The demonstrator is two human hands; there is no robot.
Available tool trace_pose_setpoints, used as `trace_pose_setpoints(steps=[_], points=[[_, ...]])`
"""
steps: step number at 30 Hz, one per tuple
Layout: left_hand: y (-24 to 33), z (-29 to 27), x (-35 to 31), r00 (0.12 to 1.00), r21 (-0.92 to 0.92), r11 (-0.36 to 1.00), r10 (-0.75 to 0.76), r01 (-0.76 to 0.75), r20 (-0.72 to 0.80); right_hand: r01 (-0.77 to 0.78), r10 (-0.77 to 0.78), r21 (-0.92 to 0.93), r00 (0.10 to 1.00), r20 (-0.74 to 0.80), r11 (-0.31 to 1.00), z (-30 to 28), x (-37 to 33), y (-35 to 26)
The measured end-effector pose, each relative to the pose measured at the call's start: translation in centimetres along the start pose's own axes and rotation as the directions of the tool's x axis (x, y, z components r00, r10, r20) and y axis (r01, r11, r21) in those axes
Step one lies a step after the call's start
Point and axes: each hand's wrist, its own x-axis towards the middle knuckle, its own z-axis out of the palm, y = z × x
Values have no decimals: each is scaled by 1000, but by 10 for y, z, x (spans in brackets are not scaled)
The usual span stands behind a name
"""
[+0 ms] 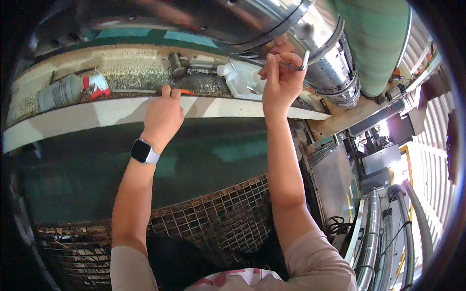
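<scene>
My right hand [283, 83] is raised beside the shiny metal cylinder [332, 72], closed on a bent metal hex key [305, 61]. The key's free end points upward, close to the cylinder's surface. Lower and to the left, my left hand [165, 114] is curled over the white front edge [228, 107] of a long trough. Its fingertips lie by a thin tool with an orange end [186, 91] inside the trough; whether they touch it is hidden. A white plastic bottle [240, 80] lies in the trough between my hands.
A grey container [60, 92] and a red-and-white object [97, 85] lie at the trough's left. Behind stands a metal pipe fitting [177, 65]. A large green duct [371, 43] rises at upper right. Metal grating [208, 213] lies below, with silver pipes [371, 233] at lower right.
</scene>
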Motion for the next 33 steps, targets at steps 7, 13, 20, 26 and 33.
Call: trace_pose_setpoints(steps=[7,13,20,26,33], points=[[13,-5,3,993,29,994,-103,102,55,50,-67,82,972,223,995,-13,1,6],[10,0,4,993,48,992,-116,114,24,47,-64,168,993,99,985,-18,-6,21],[28,17,8,964,243,933,-267,264,-24,261,-234,203,961,-149,944,1,-1,45],[52,29,23,955,292,909,-287,297,-78,45,-105,518,991,87,854,-5,-10,46],[34,37,15,953,456,841,-297,291,-62,144,-167,471,986,9,870,-6,-6,37]])
